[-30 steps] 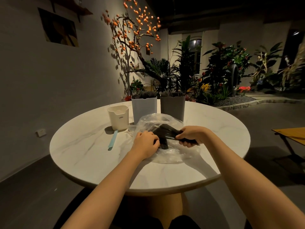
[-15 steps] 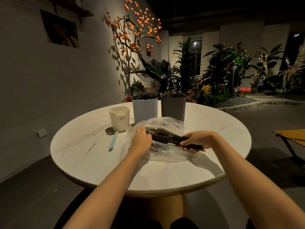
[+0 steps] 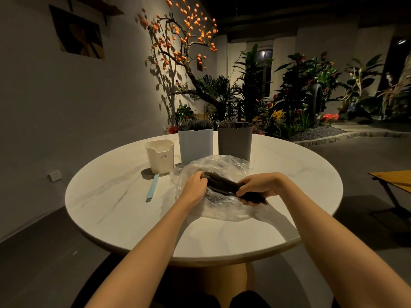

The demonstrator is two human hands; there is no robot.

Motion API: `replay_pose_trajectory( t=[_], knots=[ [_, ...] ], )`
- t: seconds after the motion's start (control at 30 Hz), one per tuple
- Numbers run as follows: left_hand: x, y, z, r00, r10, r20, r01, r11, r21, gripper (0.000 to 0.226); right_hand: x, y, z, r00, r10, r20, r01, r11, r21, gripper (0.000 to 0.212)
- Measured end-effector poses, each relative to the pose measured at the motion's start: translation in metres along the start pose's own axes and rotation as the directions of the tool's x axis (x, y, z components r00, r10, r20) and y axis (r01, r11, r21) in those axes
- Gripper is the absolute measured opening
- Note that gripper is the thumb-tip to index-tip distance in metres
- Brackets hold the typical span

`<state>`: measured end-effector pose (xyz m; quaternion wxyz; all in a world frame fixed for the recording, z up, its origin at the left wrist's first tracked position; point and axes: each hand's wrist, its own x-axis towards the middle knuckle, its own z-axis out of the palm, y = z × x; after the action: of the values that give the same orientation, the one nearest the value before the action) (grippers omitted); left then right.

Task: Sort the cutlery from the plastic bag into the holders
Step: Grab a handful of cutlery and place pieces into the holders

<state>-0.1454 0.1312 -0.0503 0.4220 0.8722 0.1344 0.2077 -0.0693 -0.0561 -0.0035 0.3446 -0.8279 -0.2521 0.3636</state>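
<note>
Round white marble-look tabletop (image 3: 115, 210), dim room. A crumpled clear plastic bag (image 3: 224, 165) is laid at the middle of it, just in front of the holders. A bundle of dark cutlery (image 3: 222, 184) is held slantwise over the bag, one end toward the left hand, the other under the right.

Right hand (image 3: 259, 185): fingers are curled round the near end of the bundle, clamped on it. Left hand (image 3: 193, 188): fingers are bent over the far end of the bundle at the bag's left edge; whether plastic or cutlery is pinched cannot be told.

Behind the bag, three holders are set in a row: a small cream holder (image 3: 159, 156) at left, a pale blue holder (image 3: 195, 145) in the middle, a grey holder (image 3: 235, 142) at right. Dark utensil tips are seen above the blue and grey rims. A light blue utensil (image 3: 153, 188) is laid flat in front of the cream holder, apart from the bag.
</note>
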Motion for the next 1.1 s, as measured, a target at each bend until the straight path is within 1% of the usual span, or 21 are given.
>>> replay_pose_trajectory(
  t=[0.07,0.13,0.23,0.3,0.37,0.6,0.77,0.9,1.03,1.1],
  knots=[
    [-0.002,0.002,0.001,0.999,0.024,0.032,-0.024,1.000,-0.006,0.034,0.008,-0.005,0.005,0.996,0.019,-0.086,-0.025,0.997,-0.073,0.028],
    [-0.003,0.001,0.003,0.998,0.033,0.062,-0.033,0.999,0.003,0.037,0.017,-0.010,0.008,0.980,0.020,-0.195,-0.058,0.980,-0.188,0.034],
    [-0.004,0.000,0.004,0.998,0.034,0.055,-0.035,0.999,0.024,0.040,0.028,-0.018,0.014,0.957,-0.012,-0.289,-0.086,0.942,-0.324,0.039],
    [-0.003,-0.001,0.004,0.999,0.036,0.038,-0.037,0.999,0.017,0.042,0.032,-0.022,0.018,0.947,-0.032,-0.320,-0.095,0.922,-0.375,0.037],
    [-0.002,-0.002,0.003,0.999,0.041,0.027,-0.041,0.999,0.021,0.043,0.035,-0.024,0.020,0.943,-0.040,-0.329,-0.101,0.911,-0.400,0.033],
    [-0.005,-0.005,0.005,0.998,0.067,0.019,-0.068,0.996,0.050,0.044,0.038,-0.026,0.024,0.942,-0.073,-0.327,-0.090,0.885,-0.457,0.038],
    [-0.004,-0.006,0.002,0.998,0.065,-0.024,-0.063,0.995,0.075,0.043,0.029,-0.023,0.018,0.955,-0.057,-0.292,-0.087,0.884,-0.459,0.040],
    [-0.005,-0.006,0.002,0.995,0.077,-0.064,-0.070,0.993,0.099,0.042,0.020,-0.018,0.011,0.950,-0.059,-0.308,-0.076,0.910,-0.408,0.035],
    [-0.008,-0.001,0.002,0.984,0.097,-0.150,-0.088,0.994,0.067,0.034,0.009,-0.014,0.005,0.963,-0.047,-0.265,-0.038,0.951,-0.306,0.028],
    [-0.008,0.001,0.003,0.980,0.107,-0.169,-0.099,0.994,0.052,0.033,0.004,-0.013,0.001,0.968,-0.062,-0.242,-0.015,0.953,-0.302,0.021]
  ],
)
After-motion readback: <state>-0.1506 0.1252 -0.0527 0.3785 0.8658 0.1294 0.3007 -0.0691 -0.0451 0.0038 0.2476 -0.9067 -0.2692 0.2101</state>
